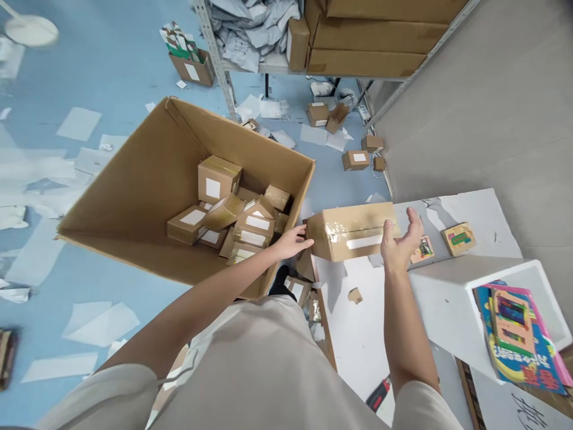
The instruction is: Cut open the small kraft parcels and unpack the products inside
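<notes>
A taped cardboard box [358, 232] with a white label lies between my two hands, over the near left part of the white tabletop [362, 325]. My left hand [292, 242] is at its left end, fingers stretched toward the lower corner; whether they touch it I cannot tell. At the other end is my right hand [401, 240], its fingers spread and its thumb overlapping the box's edge. Left of the table stands a large open carton [129, 197], with several small labelled boxes [257, 224] piled inside.
A white bin [461, 298] holding colourful packages [514, 328] stands on the right. A red-and-black cutter [378, 394] and a cardboard scrap [355, 295] lie on the table. Shelving [215, 54] stands ahead. Paper sheets [80, 123] and small boxes [356, 159] litter the blue floor.
</notes>
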`<state>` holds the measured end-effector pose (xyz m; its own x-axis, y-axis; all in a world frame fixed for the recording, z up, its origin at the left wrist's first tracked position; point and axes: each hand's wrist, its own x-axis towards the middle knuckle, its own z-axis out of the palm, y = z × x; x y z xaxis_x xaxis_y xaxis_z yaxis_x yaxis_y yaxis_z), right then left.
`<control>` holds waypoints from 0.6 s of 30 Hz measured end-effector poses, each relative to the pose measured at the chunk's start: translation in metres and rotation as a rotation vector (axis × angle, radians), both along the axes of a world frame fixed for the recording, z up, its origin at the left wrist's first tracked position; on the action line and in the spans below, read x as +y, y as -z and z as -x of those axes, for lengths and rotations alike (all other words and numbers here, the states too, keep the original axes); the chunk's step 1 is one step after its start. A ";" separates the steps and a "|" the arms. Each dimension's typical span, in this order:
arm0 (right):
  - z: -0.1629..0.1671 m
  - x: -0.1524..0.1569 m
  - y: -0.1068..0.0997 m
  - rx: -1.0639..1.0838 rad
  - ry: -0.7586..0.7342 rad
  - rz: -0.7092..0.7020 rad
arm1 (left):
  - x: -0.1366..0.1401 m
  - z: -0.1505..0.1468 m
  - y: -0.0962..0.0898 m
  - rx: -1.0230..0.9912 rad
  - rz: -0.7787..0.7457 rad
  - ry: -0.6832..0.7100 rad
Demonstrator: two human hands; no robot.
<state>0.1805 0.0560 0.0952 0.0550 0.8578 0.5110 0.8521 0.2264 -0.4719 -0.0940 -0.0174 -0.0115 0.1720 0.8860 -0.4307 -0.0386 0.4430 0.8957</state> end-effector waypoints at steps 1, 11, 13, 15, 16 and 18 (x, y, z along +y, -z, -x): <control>0.030 0.000 -0.008 -0.031 -0.083 0.036 | 0.000 0.022 0.004 -0.004 0.012 0.018; 0.339 0.045 0.137 -0.581 -0.788 1.043 | -0.006 0.322 0.142 0.207 0.479 -0.385; 0.384 0.061 0.195 -0.561 -0.816 1.204 | 0.002 0.368 0.179 0.238 0.543 -0.422; 0.424 0.079 0.248 -0.472 -0.761 1.317 | 0.016 0.402 0.214 0.254 0.591 -0.444; 0.441 0.088 0.272 -0.409 -0.689 1.337 | 0.025 0.414 0.230 0.265 0.595 -0.460; 0.474 0.105 0.316 -0.260 -0.519 1.292 | 0.049 0.434 0.259 0.314 0.519 -0.489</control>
<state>-0.2930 0.1610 -0.2212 -0.3787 0.6156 -0.6911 0.9001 0.0714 -0.4297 -0.5275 0.0316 -0.2707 -0.3851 0.5012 -0.7749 -0.1164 0.8066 0.5796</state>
